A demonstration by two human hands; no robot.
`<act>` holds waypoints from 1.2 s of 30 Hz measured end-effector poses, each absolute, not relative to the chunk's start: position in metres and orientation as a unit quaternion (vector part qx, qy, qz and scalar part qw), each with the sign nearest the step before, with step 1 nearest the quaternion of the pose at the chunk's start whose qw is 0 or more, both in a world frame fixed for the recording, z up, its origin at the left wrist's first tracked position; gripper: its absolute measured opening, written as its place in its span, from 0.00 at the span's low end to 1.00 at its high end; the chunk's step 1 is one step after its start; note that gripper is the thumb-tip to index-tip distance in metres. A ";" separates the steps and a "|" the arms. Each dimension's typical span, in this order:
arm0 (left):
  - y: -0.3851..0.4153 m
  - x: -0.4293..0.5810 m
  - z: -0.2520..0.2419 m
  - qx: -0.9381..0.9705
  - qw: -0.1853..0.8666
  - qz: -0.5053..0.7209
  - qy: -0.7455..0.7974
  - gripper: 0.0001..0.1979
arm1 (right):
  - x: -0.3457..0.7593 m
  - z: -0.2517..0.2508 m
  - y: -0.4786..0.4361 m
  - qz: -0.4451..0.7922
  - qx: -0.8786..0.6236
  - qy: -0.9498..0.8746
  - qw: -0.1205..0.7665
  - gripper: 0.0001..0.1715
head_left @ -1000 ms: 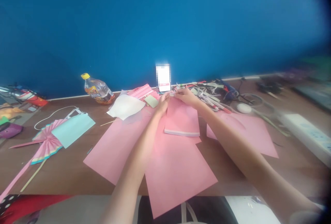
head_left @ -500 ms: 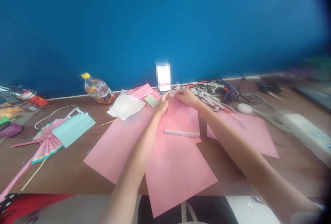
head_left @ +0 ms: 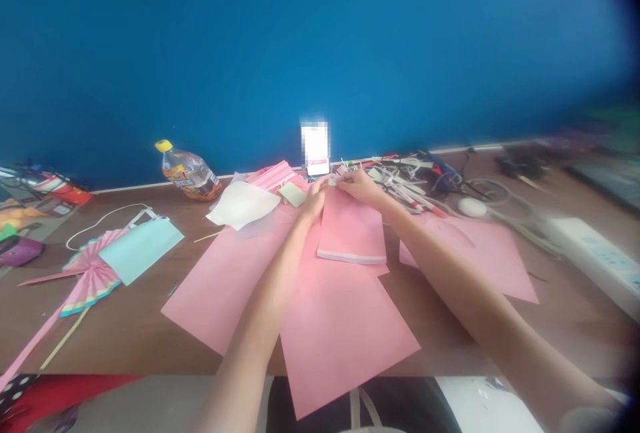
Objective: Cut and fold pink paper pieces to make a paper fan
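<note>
A pink sheet of paper with a white band on its near edge lies before me, on top of larger pink sheets. At its far edge my left hand and my right hand are close together, fingers pinched. Between the fingertips is a small whitish edge or strip, too small to make out clearly. Just behind the hands, a lit phone stands against the blue wall.
Left of the hands are white paper, a bottle with a yellow cap, a face mask and a pink paper fan. To the right lie paper scraps, another pink sheet and a power strip.
</note>
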State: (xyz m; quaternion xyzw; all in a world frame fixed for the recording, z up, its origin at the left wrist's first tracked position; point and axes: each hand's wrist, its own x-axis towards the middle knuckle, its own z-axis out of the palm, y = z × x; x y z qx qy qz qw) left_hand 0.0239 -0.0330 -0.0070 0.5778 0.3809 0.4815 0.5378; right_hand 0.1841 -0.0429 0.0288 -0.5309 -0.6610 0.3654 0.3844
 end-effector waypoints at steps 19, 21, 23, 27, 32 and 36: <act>-0.027 0.023 -0.019 0.570 0.502 0.524 0.387 0.21 | 0.196 0.038 -0.042 0.375 -0.565 -0.650 0.342 0.13; -0.024 0.022 -0.022 0.571 0.490 0.530 0.391 0.20 | 0.204 0.042 -0.042 0.382 -0.564 -0.654 0.329 0.12; -0.022 0.021 -0.025 0.574 0.484 0.529 0.396 0.21 | 0.211 0.045 -0.042 0.387 -0.559 -0.661 0.317 0.11; -0.021 0.020 -0.026 0.566 0.471 0.530 0.421 0.20 | 0.224 0.054 -0.043 0.400 -0.580 -0.649 0.286 0.11; -0.021 0.020 -0.026 0.556 0.469 0.538 0.425 0.19 | 0.238 0.057 -0.042 0.390 -0.613 -0.628 0.278 0.13; -0.021 0.021 -0.026 0.559 0.473 0.544 0.410 0.19 | 0.249 0.055 -0.039 0.398 -0.600 -0.638 0.273 0.13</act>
